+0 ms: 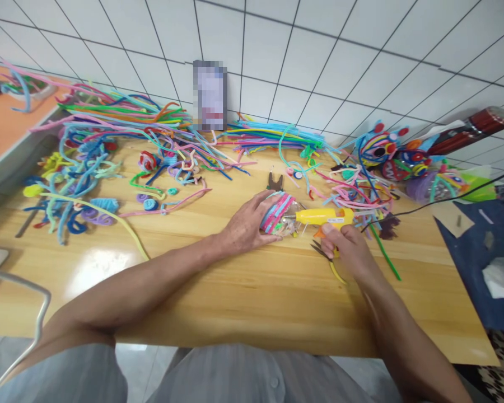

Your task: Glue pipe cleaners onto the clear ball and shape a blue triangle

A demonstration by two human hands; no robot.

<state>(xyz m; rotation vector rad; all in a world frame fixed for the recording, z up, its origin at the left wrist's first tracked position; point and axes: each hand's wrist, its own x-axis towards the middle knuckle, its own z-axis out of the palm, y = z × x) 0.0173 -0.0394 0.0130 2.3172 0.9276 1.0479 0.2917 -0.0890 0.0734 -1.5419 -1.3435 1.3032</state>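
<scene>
My left hand (247, 225) is wrapped round the left side of a small rounded craft piece (278, 211) covered in pink and blue pipe-cleaner stripes. Its right end looks clear and bare, with a bit of green near the bottom. In my right hand (345, 242) is a yellow hot glue gun (324, 216), its nozzle pointing left at the craft piece. Whether the tip touches the surface I cannot tell. Just under the glue gun lie pliers or cutters with dark jaws (318, 248) and a yellow handle, partly hidden by my right hand. A dark notched piece (275, 181) lies behind the craft piece.
Tangled pipe cleaners (82, 162) cover the table's left side, with straight bundles (273, 136) along the tiled wall. A phone with a blurred screen (210, 95) leans there. Finished-looking colourful figures (378, 148) stand at the right. A black cord (420, 208) runs right from the glue gun.
</scene>
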